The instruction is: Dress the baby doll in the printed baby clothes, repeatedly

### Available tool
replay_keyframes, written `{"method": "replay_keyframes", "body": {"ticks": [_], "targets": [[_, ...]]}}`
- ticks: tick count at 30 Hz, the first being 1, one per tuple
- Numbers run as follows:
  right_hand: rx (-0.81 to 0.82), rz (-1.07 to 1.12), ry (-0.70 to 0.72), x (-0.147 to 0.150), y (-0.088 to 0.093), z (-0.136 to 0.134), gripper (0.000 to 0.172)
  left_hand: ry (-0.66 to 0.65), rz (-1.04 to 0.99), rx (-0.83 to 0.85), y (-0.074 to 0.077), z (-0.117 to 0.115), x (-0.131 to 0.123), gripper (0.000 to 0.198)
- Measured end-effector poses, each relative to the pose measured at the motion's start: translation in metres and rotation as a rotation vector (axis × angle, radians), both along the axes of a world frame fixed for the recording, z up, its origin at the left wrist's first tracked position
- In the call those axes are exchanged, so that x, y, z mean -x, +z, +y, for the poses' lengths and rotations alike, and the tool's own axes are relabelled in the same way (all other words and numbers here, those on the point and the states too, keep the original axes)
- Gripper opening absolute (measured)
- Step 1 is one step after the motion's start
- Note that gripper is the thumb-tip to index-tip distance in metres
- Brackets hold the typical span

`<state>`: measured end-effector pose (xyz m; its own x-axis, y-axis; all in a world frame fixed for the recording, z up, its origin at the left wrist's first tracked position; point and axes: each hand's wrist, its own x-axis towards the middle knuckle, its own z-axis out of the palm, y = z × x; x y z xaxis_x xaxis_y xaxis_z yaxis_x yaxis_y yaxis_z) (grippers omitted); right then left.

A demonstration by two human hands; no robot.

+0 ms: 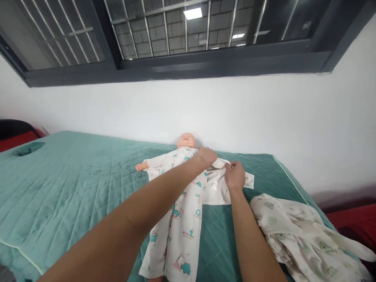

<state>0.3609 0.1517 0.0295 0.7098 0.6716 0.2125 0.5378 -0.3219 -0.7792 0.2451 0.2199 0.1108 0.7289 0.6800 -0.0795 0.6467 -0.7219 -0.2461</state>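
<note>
A baby doll (187,140) lies on its back, head toward the wall, dressed in white printed baby clothes (189,215). One doll hand (142,166) sticks out of the sleeve on the left. My left hand (208,156) is closed at the doll's shoulder on the right side; its fingertips are hidden, so what it grips does not show. Just right of it, my right hand (235,176) pinches the edge of a white baby shirt (216,190) spread open beside the doll. A strip of white cloth stretches between both hands. The shirt's printed sleeve end (249,180) shows beyond my right hand.
A green quilted cover (88,188) lies under everything. Crumpled white baby clothing with green bear prints (305,235) rests at the lower right. Behind the bed stand a white wall (132,109) and a barred window (176,31). Red items (355,223) sit past the right edge.
</note>
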Motion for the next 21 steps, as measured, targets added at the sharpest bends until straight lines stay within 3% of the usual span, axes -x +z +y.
{"method": "replay_keyframes", "body": {"ticks": [6,12,21], "targets": [[-0.069,0.11,-0.019,-0.005,-0.003,0.0,0.027,0.006,0.012,-0.051,0.019,0.005,0.019,0.035],[-0.228,0.259,-0.045,-0.016,-0.012,0.004,0.023,0.021,0.024,-0.07,0.028,0.008,0.028,0.03],[-0.588,0.574,0.062,-0.028,-0.021,0.017,0.021,-0.004,0.026,-0.039,0.022,0.0,0.029,0.033]]}}
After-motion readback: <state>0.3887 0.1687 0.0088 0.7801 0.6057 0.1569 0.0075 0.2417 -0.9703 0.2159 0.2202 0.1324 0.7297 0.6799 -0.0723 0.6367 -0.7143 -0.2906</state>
